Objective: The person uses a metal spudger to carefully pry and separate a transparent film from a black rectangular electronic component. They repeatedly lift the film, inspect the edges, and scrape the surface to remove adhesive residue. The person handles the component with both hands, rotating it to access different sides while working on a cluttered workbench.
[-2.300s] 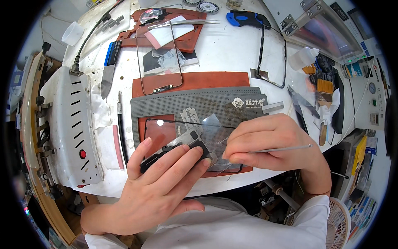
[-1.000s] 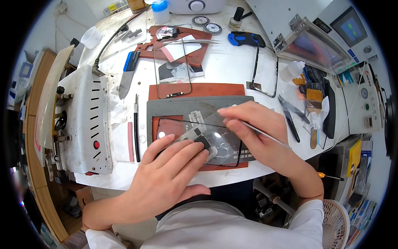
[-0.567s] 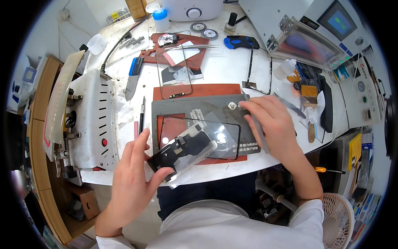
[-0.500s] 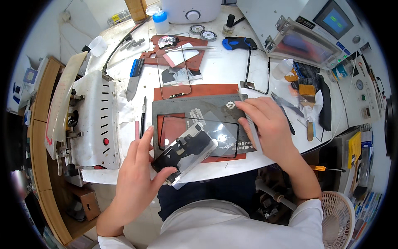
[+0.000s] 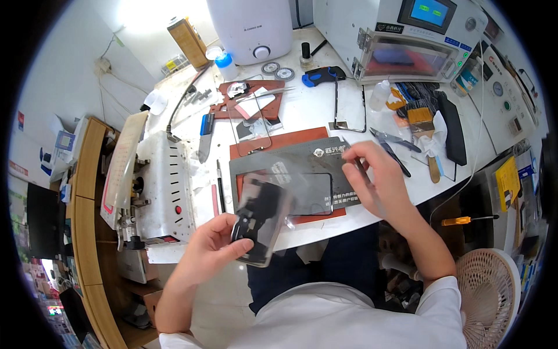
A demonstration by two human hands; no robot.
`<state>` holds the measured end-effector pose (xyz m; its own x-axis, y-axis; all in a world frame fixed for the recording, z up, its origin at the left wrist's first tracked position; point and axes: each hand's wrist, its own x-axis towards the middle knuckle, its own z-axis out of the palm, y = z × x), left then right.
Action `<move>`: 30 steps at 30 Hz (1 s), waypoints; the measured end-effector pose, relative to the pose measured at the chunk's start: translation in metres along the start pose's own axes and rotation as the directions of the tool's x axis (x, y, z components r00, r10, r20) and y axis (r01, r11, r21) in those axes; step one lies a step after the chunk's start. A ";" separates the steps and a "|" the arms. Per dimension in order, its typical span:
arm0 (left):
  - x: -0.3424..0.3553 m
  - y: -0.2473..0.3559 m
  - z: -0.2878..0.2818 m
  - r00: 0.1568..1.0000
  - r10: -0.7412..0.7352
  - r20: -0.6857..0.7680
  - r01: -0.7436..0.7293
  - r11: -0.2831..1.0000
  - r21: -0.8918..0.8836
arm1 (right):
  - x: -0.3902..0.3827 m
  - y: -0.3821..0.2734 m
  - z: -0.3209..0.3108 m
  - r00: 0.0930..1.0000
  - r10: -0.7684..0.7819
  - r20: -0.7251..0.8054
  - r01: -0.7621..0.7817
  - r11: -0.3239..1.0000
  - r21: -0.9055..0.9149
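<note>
My left hand (image 5: pixel 216 239) grips the lower left edge of a phone-sized screen panel (image 5: pixel 260 205), thumb on top. The panel has black and silver patches on its face and a clear border, and it is tilted and slightly blurred. My right hand (image 5: pixel 381 180) is closed around a slim grey metal tool (image 5: pixel 364 173) that looks like tweezers, much of it hidden by the fingers. Below the hands lies a dark grey work mat (image 5: pixel 302 156) over a reddish-brown mat (image 5: pixel 279 141). A black-rimmed phone glass (image 5: pixel 331 195) rests on the grey mat, partly covered by the panel.
On the left stands a white clamp machine (image 5: pixel 160 186). A utility knife (image 5: pixel 206 136) and a thin black pen-like tool (image 5: pixel 220 180) lie beside it. Behind are a red-brown holder (image 5: pixel 273 107) and a black phone frame (image 5: pixel 365 110). Brushes (image 5: pixel 421 119) and pliers (image 5: pixel 396 158) lie right.
My left hand has turned the panel more upright and lifted it off the black-rimmed glass toward me. The right hand still holds the slim tool. The whole view has shifted.
</note>
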<state>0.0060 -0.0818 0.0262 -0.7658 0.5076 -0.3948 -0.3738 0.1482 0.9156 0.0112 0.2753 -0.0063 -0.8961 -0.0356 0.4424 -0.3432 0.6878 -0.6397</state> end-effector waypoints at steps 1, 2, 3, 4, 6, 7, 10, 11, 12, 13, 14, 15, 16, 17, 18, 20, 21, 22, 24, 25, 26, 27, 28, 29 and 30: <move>-0.002 -0.001 0.010 0.999 0.041 -0.026 -0.043 0.996 -0.075 | -0.007 -0.010 0.002 0.988 0.151 0.024 -0.153 0.973 0.170; -0.004 -0.002 0.017 0.995 0.083 -0.053 -0.090 0.985 -0.147 | -0.013 -0.016 0.004 0.955 0.288 0.071 -0.295 0.896 0.332; -0.003 -0.013 0.017 0.985 0.171 -0.029 -0.173 0.956 -0.235 | -0.016 -0.020 0.004 0.989 0.149 0.022 -0.151 0.978 0.145; -0.002 -0.015 0.021 0.977 0.209 -0.050 -0.215 0.945 -0.248 | -0.015 -0.018 0.004 0.999 0.053 -0.001 -0.053 0.998 -0.043; -0.001 -0.019 0.035 0.957 0.276 -0.090 -0.290 0.916 -0.277 | -0.010 -0.005 0.007 0.991 -0.135 0.009 0.126 0.902 -0.413; 0.001 -0.020 0.043 0.952 0.287 -0.109 -0.307 0.912 -0.272 | -0.005 -0.005 0.006 0.974 -0.224 -0.045 0.159 0.805 -0.572; 0.000 -0.030 0.058 0.897 0.386 -0.214 -0.433 0.861 -0.267 | -0.008 -0.029 0.006 0.988 -0.069 -0.138 0.046 0.986 -0.163; 0.003 -0.034 0.066 0.870 0.424 -0.250 -0.483 0.835 -0.264 | -0.013 -0.060 -0.005 0.977 0.215 -0.006 -0.210 0.958 0.196; 0.006 -0.036 0.072 0.855 0.433 -0.286 -0.506 0.819 -0.272 | -0.022 -0.069 -0.002 0.961 0.251 0.112 -0.274 0.911 0.309; 0.008 -0.038 0.077 0.838 0.439 -0.324 -0.529 0.802 -0.279 | -0.032 -0.077 0.001 0.935 0.267 0.235 -0.344 0.845 0.409; 0.013 -0.037 0.084 0.820 0.449 -0.354 -0.553 0.781 -0.289 | -0.039 -0.083 0.001 0.898 0.267 0.349 -0.417 0.768 0.486; 0.014 -0.035 0.092 0.819 0.445 -0.362 -0.554 0.776 -0.300 | -0.046 -0.085 0.011 0.889 0.269 0.372 -0.452 0.653 0.608; 0.017 -0.036 0.099 0.814 0.470 -0.342 -0.570 0.758 -0.316 | -0.051 -0.084 0.023 0.880 0.264 0.396 -0.475 0.517 0.712; 0.017 -0.040 0.103 0.806 0.488 -0.336 -0.585 0.743 -0.324 | -0.053 -0.085 0.032 0.868 0.244 0.433 -0.494 0.325 0.806; 0.017 -0.044 0.103 0.797 0.506 -0.329 -0.599 0.728 -0.333 | -0.056 -0.086 0.036 0.880 0.283 0.381 -0.461 0.318 0.829; 0.012 -0.057 0.088 0.808 0.567 -0.160 -0.587 0.755 -0.293 | -0.061 -0.086 0.039 0.890 0.372 0.265 -0.388 0.312 0.867; 0.010 -0.065 0.081 0.782 0.609 -0.134 -0.620 0.734 -0.278 | -0.062 -0.083 0.035 0.893 0.364 0.263 -0.365 0.246 0.898; 0.006 -0.069 0.074 0.753 0.649 -0.107 -0.651 0.711 -0.264 | -0.060 -0.082 0.025 0.890 0.378 0.253 -0.363 0.255 0.896; -0.006 -0.055 0.057 0.869 0.398 -0.296 -0.493 0.629 -0.601 | -0.059 -0.076 0.011 0.923 0.365 0.125 -0.276 0.400 0.874; -0.011 -0.048 0.042 0.867 0.456 -0.199 -0.481 0.667 -0.569 | -0.057 -0.074 0.004 0.916 0.372 0.152 -0.309 0.409 0.859; -0.015 -0.042 0.034 0.862 0.498 -0.096 -0.464 0.699 -0.544 | -0.057 -0.073 -0.003 0.902 0.389 0.186 -0.353 0.420 0.836; -0.015 -0.039 0.034 0.880 0.469 -0.082 -0.449 0.760 -0.469 | -0.052 -0.073 -0.007 0.908 0.376 0.185 -0.358 0.464 0.810; -0.015 -0.036 0.034 0.897 0.437 -0.070 -0.428 0.815 -0.390 | -0.053 -0.074 -0.008 0.911 0.359 0.202 -0.369 0.491 0.789; -0.015 -0.033 0.036 0.912 0.407 -0.057 -0.403 0.861 -0.309 | -0.054 -0.075 -0.008 0.914 0.342 0.216 -0.376 0.520 0.767; -0.015 -0.030 0.040 0.919 0.387 -0.078 -0.394 0.881 -0.261 | -0.055 -0.076 -0.009 0.917 0.325 0.232 -0.382 0.549 0.743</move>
<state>0.0500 -0.0600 0.0080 -0.8889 0.4579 -0.0139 -0.1648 -0.2911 0.9424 0.0893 0.2311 0.0232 -0.9984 0.0225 0.0523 -0.0551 -0.1476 -0.9875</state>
